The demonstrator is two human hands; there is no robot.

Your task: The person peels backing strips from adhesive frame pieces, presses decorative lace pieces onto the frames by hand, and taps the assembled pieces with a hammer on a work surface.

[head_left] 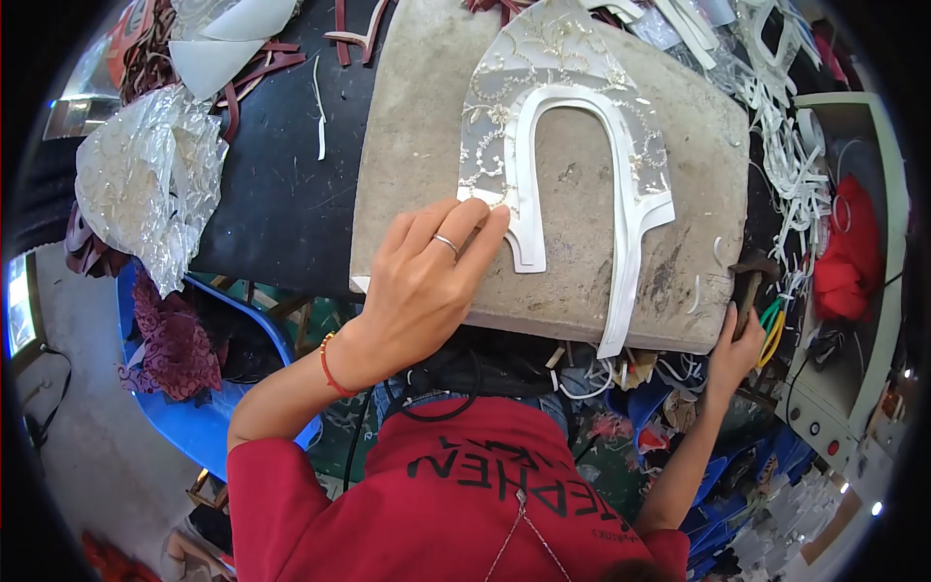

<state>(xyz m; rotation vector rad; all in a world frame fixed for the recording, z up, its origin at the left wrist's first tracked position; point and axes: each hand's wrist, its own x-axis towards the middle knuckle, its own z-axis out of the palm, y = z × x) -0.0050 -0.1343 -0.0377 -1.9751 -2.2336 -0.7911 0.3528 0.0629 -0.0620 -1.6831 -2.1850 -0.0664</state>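
Note:
A white U-shaped strip (621, 194) lies on a sheer embroidered lace piece (572, 58), both flat on a grey stone slab (417, 145). My left hand (427, 281), with a ring and a red bracelet, rests on the slab. Its fingertips press down on the lower left end of the lace and strip without gripping them. My right hand (732, 349) is at the slab's right front corner, closed around the handle of a small hammer (752, 276) whose head sits just off the slab's edge.
The slab sits on a black bench top (281, 194). A crumpled bundle of lace (145, 184) lies at the left. White offcuts (786, 136) pile up at the right beside a machine with a red cloth (849, 252). Blue crates (204, 427) stand below.

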